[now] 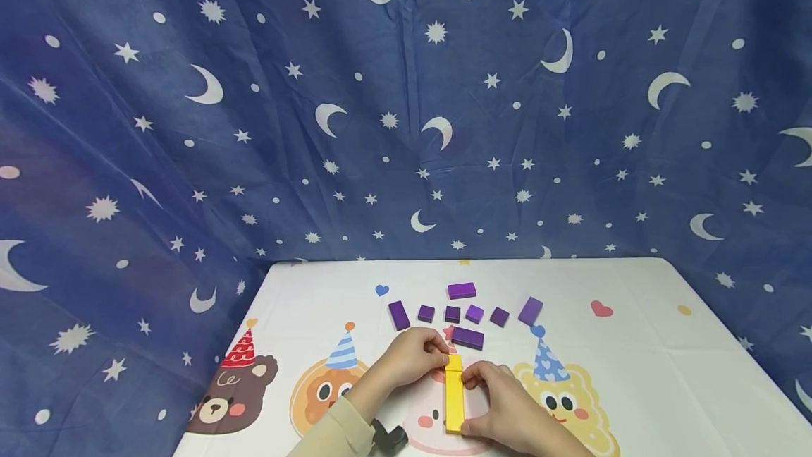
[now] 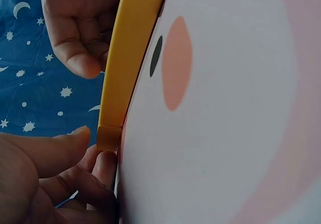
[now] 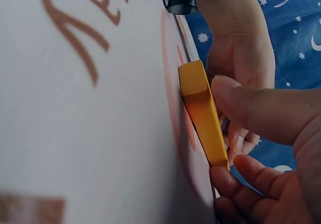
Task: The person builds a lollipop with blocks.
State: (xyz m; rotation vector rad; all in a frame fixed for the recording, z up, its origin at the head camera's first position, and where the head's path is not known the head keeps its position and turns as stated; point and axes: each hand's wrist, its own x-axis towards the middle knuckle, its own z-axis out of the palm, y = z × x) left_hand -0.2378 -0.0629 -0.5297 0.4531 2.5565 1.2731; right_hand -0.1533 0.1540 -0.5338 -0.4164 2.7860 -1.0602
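Note:
A long yellow block (image 1: 454, 400) lies on the white tablecloth, pointing away from the person. A small yellow block (image 1: 454, 362) sits against its far end, in line with it. My left hand (image 1: 412, 355) has its fingertips at the small block; in the left wrist view its curled fingers are at the block's far end and the thumb (image 2: 75, 138) is close by. My right hand (image 1: 504, 404) holds the long block from the right side, thumb at the near corner and bent fingers farther up. In the right wrist view the thumb (image 3: 228, 91) overlaps the block's edge.
Beyond the hands lie several purple blocks: small cubes such as one (image 1: 474, 314) in a row, with longer ones (image 1: 467, 338) around them. A black object (image 1: 390, 439) shows by the left wrist. A blue star-print curtain (image 1: 406, 125) hangs behind the table.

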